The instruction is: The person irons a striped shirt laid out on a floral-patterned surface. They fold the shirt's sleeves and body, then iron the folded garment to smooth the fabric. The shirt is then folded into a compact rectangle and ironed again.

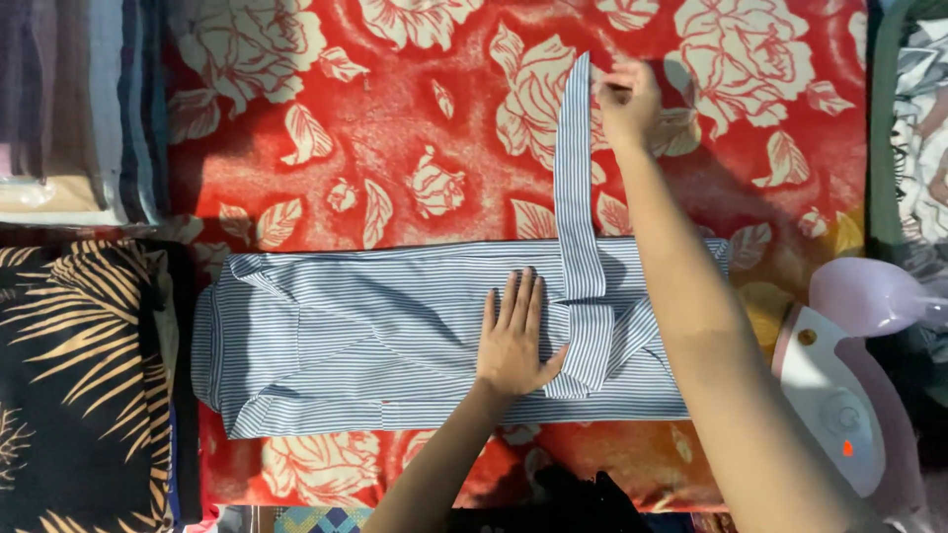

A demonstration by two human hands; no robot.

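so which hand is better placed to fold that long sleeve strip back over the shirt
Right hand, probably: it already pinches the blue-striped sleeve strip at its far end, while the left hand lies flat on the folded striped shirt.

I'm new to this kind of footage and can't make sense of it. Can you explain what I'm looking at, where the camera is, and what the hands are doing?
There is one picture, taken by a camera worn on a person's head, looking straight down at their own two bare hands. No machine is involved. A folded blue-and-white striped shirt lies on a red blanket with pale flowers. The left hand presses flat on the shirt. The right hand pinches the end of one sleeve, stretched away from the shirt. A pink and white iron rests at the right edge, and a black cloth with yellow leaves lies at the left.
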